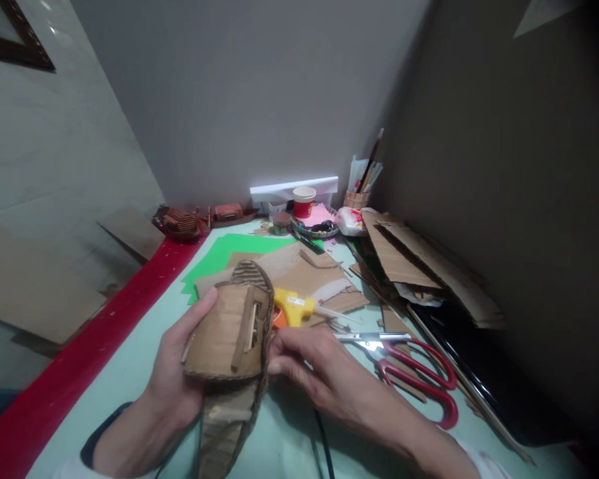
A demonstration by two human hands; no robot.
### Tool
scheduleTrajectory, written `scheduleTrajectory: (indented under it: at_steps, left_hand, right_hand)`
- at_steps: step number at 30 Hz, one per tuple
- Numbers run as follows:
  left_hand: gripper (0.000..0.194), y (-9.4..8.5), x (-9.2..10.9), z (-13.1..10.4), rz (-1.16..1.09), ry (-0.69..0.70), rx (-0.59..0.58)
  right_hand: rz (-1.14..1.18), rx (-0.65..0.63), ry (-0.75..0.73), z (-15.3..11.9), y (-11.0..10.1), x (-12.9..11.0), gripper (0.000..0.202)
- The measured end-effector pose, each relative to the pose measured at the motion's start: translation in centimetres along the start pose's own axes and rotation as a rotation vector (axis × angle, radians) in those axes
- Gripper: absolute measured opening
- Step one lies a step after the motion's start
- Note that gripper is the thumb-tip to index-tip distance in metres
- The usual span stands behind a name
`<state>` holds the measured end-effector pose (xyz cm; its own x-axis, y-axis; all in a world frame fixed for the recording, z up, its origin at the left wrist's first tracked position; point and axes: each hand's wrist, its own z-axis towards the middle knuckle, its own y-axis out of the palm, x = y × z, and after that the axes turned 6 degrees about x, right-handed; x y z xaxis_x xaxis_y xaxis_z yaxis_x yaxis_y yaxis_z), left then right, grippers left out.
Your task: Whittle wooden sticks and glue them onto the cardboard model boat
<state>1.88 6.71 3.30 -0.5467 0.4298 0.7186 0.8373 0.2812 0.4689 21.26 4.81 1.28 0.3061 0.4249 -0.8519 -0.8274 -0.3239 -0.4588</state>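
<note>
A brown cardboard model (219, 332), long and boat-like with a raised box-shaped cabin, is held up over the table. My left hand (174, 372) is wrapped around its left side, thumb on the top panel. A small slot with a thin stick shows in that panel. On the model's right edge, the fingers of my right hand (299, 366) are pinched together; their tips are partly hidden. Just behind the model lies a yellow glue gun (294, 307) with an orange trigger. Red-handled scissors (419, 372) rest to the right, close to my right wrist.
Cardboard pieces (324, 273) and green sheets (229, 249) lie behind the model. More cardboard (409, 256) is stacked at right beside a glossy black panel (499, 379). Model boats (180, 221), a red cup (304, 203) and a pencil holder (357, 199) stand along the wall. A black cable (324, 442) runs in front.
</note>
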Motion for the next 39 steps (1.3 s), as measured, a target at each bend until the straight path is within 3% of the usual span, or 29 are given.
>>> scheduleTrajectory:
  at_steps: [39]
  left_hand:
    - [0.035, 0.06, -0.04, 0.26, -0.024, -0.004, 0.023]
  right_hand:
    - [0.018, 0.006, -0.041, 0.01, 0.13, 0.09, 0.023]
